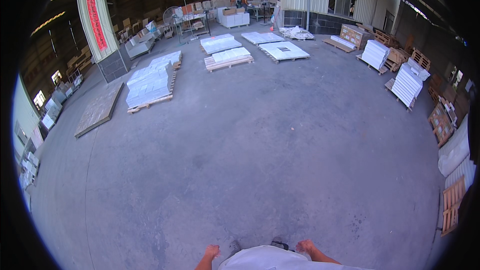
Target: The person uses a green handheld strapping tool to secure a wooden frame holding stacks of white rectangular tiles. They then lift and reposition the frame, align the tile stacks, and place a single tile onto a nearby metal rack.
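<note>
My left hand [213,251] hangs beside my body at the lower edge, its fingers loose and slightly apart, with nothing seen in it. On the other side my right hand [304,246] hangs in the same way, also bare, its fingers loosely bent. Between them are my pale clothing [280,259] and the tips of my shoes. Neither hand touches any object; the grey concrete floor [240,170] lies beneath and ahead of them.
Stacked white slabs on a pallet [150,82] stand ahead left, beside a flat brown platform [101,111]. Low slab stacks [284,51] lie farther ahead. At right are taller white stacks [407,85] and wooden pallets [452,205]. A pillar [95,20] rises at left; people work at far tables.
</note>
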`<state>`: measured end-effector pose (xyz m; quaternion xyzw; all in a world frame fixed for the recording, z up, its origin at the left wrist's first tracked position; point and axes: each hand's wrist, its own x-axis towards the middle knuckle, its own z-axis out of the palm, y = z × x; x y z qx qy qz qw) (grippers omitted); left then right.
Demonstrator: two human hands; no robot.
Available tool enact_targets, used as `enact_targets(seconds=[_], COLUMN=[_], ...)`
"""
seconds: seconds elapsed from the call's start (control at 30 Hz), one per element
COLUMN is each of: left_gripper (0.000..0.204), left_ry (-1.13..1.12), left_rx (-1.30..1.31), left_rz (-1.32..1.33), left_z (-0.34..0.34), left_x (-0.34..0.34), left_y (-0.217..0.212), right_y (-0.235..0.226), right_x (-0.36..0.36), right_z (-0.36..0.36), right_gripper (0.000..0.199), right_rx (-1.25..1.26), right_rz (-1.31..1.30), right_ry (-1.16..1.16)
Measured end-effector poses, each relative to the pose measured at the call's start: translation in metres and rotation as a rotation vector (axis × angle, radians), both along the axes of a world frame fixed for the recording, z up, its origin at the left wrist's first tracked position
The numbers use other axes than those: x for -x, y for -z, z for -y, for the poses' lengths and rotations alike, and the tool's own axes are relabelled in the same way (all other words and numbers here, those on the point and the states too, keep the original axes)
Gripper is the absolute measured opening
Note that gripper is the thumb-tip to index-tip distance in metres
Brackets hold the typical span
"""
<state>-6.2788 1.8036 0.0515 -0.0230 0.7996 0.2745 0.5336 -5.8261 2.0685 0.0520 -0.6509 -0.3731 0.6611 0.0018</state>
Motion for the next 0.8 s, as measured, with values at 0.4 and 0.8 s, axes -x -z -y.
enact_targets(seconds=[0.4,0.8], left_gripper=[0.03,0.038], left_ry=[0.036,0.077], left_rx=[0.012,-0.37], left_rz=[-0.004,-0.035], left_z=[0.003,-0.186], left_x=[-0.003,0.078], left_y=[0.008,-0.1], right_y=[0.01,0.014], right_x=[-0.005,-0.011], right_z=[0.005,0.004], right_gripper=[0.042,0.042], right_rx=[-0.018,-0.042], right_rz=[-0.038,-0.093], right_ry=[-0.095,-0.055])
